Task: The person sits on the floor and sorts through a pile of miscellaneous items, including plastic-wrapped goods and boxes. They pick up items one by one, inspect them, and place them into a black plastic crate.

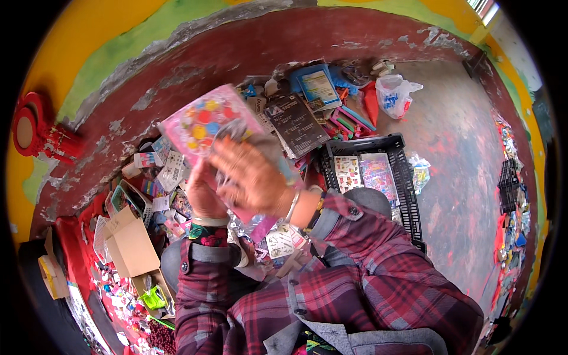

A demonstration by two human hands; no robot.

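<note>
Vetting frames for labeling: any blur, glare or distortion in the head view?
Head view: right hand looks motion-blurred; barred opening at upper right is glaringly bright; fisheye bows the maroon wall band, corners black; black plastic crate reads fairly crisp.

A flat pink packet point(208, 121) is being held up at a slant, its broad face showing a cluster of red, yellow, orange and blue rounds, while blurred greyish film point(237, 129) is covering some of its lower part.
</note>
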